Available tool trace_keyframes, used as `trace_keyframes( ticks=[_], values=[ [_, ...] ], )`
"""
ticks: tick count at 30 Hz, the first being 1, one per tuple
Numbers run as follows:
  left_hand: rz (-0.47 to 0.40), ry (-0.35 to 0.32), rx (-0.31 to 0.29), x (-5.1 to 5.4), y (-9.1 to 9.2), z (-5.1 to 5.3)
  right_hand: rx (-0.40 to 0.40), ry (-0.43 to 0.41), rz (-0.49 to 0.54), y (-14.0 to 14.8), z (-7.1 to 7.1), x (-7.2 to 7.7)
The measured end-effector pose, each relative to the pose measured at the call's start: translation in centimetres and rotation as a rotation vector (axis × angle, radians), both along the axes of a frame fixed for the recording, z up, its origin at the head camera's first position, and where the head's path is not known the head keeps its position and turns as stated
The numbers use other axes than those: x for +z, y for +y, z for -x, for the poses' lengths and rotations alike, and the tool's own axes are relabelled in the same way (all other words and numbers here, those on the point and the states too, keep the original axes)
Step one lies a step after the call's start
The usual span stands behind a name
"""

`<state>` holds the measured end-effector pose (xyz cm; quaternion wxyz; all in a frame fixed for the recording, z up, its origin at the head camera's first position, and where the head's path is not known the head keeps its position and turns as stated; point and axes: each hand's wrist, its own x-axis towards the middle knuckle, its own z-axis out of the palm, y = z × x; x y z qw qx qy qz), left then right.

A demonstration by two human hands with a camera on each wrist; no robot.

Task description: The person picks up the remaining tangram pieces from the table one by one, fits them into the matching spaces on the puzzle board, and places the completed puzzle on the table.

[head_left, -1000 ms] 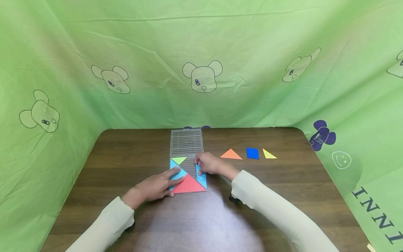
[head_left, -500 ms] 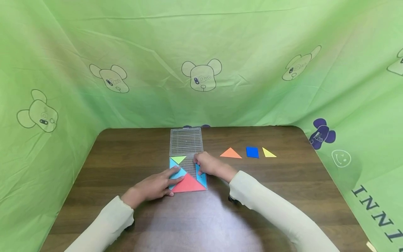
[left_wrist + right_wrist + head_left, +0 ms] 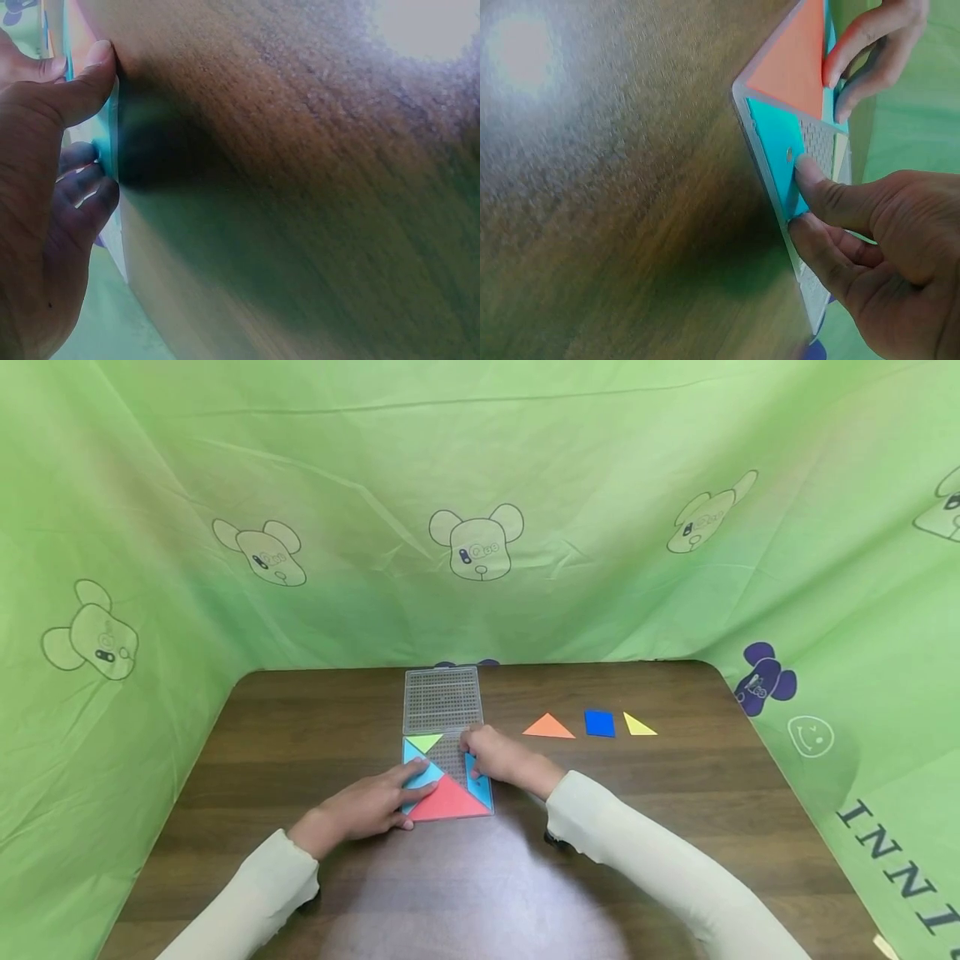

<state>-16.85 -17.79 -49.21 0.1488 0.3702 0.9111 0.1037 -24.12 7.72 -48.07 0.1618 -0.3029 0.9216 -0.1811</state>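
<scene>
A clear tangram case (image 3: 443,700) lies unfolded on the table, with a gridded bottom. Its near half holds a red triangle (image 3: 450,802), a light blue triangle (image 3: 412,756) and a green triangle (image 3: 425,742). My left hand (image 3: 365,799) grips the case at its near left corner. Two of its fingers rest on the light blue and red triangles, and the thumb is at the front edge. My right hand (image 3: 877,240) pinches a blue parallelogram (image 3: 776,142) between thumb and index finger at the right side of the case. The fingers hide its far end in the head view.
To the right on the wooden table (image 3: 315,718) lie an orange triangle (image 3: 549,727), a dark blue square (image 3: 599,723) and a yellow triangle (image 3: 637,725). A green printed cloth (image 3: 480,452) hangs behind and on both sides.
Both hands and all pieces keep nearly the same places. Only a slight shift of the head view shows.
</scene>
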Motion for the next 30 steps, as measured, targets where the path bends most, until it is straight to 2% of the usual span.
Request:
trace_keyframes(
  ticks=[10, 16, 23, 27, 30],
  values=[
    [0.006, -0.006, 0.006, -0.4, -0.1, 0.0, 0.009, 0.041, 0.009, 0.1, -0.5, 0.0],
    [0.004, -0.004, 0.008, -0.5, -0.2, -0.1, 0.007, 0.088, 0.075, 1.4, -0.7, 0.3],
    [-0.004, -0.018, 0.021, -0.5, 0.0, -0.2, -0.081, 0.171, 0.099, 6.0, 0.0, 0.8],
    [-0.01, 0.003, 0.006, -0.4, -0.1, -0.1, -0.112, 0.269, 0.09, 9.9, 1.2, 1.1],
    [-0.004, 0.016, 0.0, -0.3, -0.2, -0.1, -0.154, 0.298, 0.044, 13.0, 2.3, 1.3]
  ],
)
